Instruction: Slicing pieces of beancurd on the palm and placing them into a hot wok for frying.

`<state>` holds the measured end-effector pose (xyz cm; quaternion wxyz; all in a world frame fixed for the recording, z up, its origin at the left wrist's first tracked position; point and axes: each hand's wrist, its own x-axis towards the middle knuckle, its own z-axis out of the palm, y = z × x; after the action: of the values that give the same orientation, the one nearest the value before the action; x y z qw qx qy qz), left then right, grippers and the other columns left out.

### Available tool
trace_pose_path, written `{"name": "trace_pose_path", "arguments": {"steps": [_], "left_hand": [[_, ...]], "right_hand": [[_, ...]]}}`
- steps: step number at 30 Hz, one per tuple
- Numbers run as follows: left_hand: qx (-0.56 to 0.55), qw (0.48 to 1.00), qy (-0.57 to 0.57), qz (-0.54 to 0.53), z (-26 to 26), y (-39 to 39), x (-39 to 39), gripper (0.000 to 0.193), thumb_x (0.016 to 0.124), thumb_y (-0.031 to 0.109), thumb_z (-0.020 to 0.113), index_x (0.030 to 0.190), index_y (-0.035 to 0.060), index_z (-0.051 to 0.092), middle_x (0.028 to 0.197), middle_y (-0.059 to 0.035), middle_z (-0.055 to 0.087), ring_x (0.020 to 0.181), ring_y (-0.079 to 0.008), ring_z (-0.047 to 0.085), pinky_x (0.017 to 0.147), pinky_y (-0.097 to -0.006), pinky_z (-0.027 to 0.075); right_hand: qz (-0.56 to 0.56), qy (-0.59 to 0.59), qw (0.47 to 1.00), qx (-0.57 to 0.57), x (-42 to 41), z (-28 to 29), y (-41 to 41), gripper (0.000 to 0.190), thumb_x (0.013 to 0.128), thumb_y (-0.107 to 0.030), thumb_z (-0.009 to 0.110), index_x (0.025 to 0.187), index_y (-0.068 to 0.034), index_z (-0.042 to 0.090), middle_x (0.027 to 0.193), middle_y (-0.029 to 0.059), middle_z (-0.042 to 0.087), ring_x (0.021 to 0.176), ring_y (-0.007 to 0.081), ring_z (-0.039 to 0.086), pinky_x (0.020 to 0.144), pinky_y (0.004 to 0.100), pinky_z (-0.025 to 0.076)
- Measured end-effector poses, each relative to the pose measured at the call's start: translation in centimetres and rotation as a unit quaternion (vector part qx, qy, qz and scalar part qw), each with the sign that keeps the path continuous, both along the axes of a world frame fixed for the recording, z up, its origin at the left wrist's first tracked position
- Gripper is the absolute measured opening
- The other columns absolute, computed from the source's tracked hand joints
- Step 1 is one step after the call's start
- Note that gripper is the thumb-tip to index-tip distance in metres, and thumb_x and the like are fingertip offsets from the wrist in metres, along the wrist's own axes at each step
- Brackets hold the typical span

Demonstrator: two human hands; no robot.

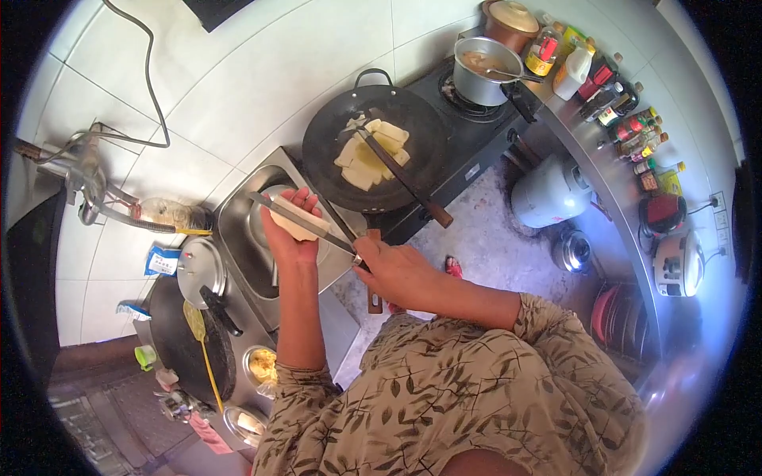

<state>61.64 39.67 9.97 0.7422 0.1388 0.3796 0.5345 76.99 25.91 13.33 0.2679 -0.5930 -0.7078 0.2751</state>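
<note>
A pale block of what looks like tofu [287, 226] rests on the upturned palm of my left hand [297, 251], over the sink's near side. My right hand [390, 268] grips a knife [338, 239] by its handle. The long blade lies slantwise across the block; how deep it sits cannot be told. Beyond my hands, a black wok [425, 125] on the stove holds several pale slices [360, 177] with yellowish oil among them. A spatula [396, 165] leans across the wok, its wooden handle end past the rim. Below my right hand shows the wok's wooden handle [374, 300].
A steel sink [229, 235] is at left, beside a pot lid [199, 271] and a dark pan [169, 339] with a yellow fly swatter [206, 363]. A steel pot [481, 89] occupies the far burner. Bottles [572, 74] line the right counter; a gas cylinder [545, 193] stands below.
</note>
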Motion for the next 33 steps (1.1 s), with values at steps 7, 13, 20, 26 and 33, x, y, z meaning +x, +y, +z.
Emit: {"name": "trace_pose_path", "arguments": {"steps": [7,13,20,26,33], "left_hand": [[-0.022,1.000,-0.003,-0.008,-0.6,-0.2,0.1,0.052,0.096,0.053,0.034,0.103,0.0056,0.055,0.097,-0.0135,0.065,0.086,-0.0271,0.063,0.070,-0.0378,0.052],[-0.021,0.998,0.043,-0.033,-0.5,-0.2,0.8,0.061,0.096,0.056,0.027,0.108,0.0027,0.054,0.104,-0.0159,0.063,0.093,-0.0300,0.061,0.077,-0.0401,0.051],[-0.048,0.994,-0.004,-0.097,0.3,0.5,0.8,0.062,0.097,0.054,0.029,0.121,0.0015,0.051,0.113,-0.0168,0.060,0.105,-0.0334,0.057,0.091,-0.0469,0.045],[-0.048,0.973,-0.042,-0.223,0.0,1.9,1.6,0.052,0.097,0.048,0.039,0.123,0.0059,0.053,0.118,-0.0106,0.061,0.110,-0.0291,0.057,0.092,-0.0448,0.046],[-0.035,0.971,-0.029,-0.235,0.5,2.1,7.0,0.048,0.098,0.044,0.039,0.122,0.0052,0.054,0.117,-0.0096,0.061,0.109,-0.0267,0.058,0.096,-0.0444,0.043]], "right_hand": [[-0.014,-0.007,0.999,-0.036,0.0,-1.8,0.3,0.028,0.086,-0.021,0.059,0.101,-0.004,0.044,0.084,0.0238,0.060,0.076,0.0429,0.062,0.061,0.0495,0.053],[-0.017,0.010,0.998,-0.052,0.5,-3.3,0.4,0.030,0.086,-0.022,0.059,0.102,-0.002,0.043,0.093,0.0273,0.058,0.079,0.0438,0.062,0.063,0.0495,0.052],[-0.008,0.251,0.955,-0.156,2.5,-3.8,1.3,0.026,0.090,-0.023,0.058,0.100,-0.001,0.047,0.071,0.0155,0.055,0.051,0.0278,0.059,0.046,0.0390,0.048],[-0.012,0.566,0.755,-0.329,5.4,-1.3,1.0,0.019,0.091,-0.022,0.060,0.097,-0.007,0.049,0.065,0.0007,0.046,0.043,0.0076,0.044,0.032,0.0253,0.034],[-0.057,0.628,0.692,-0.353,8.0,-1.2,0.4,0.021,0.091,-0.024,0.061,0.097,-0.008,0.049,0.065,-0.0008,0.044,0.043,0.0071,0.041,0.032,0.0250,0.034]]}}
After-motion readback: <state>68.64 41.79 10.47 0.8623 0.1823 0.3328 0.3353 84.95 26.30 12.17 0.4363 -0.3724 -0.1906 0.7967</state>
